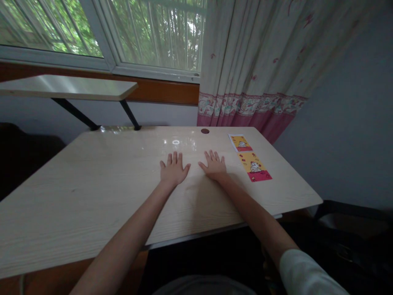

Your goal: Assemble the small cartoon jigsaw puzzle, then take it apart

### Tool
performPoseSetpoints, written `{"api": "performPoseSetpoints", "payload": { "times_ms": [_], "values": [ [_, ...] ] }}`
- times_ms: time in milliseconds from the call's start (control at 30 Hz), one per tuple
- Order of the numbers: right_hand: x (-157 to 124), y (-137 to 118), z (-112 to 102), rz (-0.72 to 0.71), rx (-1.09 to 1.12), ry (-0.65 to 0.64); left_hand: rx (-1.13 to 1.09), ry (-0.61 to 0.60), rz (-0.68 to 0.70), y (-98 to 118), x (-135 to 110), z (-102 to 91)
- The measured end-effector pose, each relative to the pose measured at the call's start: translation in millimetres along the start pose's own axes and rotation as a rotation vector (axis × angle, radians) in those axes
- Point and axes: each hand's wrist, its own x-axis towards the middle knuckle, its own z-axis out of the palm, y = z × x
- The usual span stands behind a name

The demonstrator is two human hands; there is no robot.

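My left hand (174, 169) lies palm down on the pale wood-grain desk (123, 172), its fingers spread and nothing held. To its right, my right hand (214, 166) also rests flat on the desktop with the fingers apart. A yellow and red card with a white cartoon figure (254, 167) lies to the right of my right hand, not touching it. Just behind that card is a smaller card in the same colours with a white border (241, 143).
A raised shelf (82, 87) on black legs stands at the desk's back left. A round brown cable-hole cover (205, 131) sits near the back edge. Behind are a window (153, 37) and a patterned curtain (245, 73). Dark items flank the desk at left and lower right.
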Motion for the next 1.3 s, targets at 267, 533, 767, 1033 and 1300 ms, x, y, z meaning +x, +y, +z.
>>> {"api": "performPoseSetpoints", "payload": {
  "times_ms": [267,533,767,1033,1300],
  "values": [
    [-1,-2,-4,0.011,0.015,0.005,0.003,-0.022,-0.007,0,2,-0.9],
    [2,-4,-5,0.024,-0.005,-0.015,-0.009,-0.020,-0.002,-1,8,1.1],
    [3,-3,-6,0.017,-0.004,-0.022,-0.011,-0.026,-0.007,0,8,-0.7],
    [6,-1,-8,0.019,-0.018,-0.043,-0.018,-0.037,-0.011,2,10,-0.1],
    [8,2,-5,0.013,-0.019,-0.034,-0.039,-0.029,-0.012,3,12,1.5]
  ]
}}
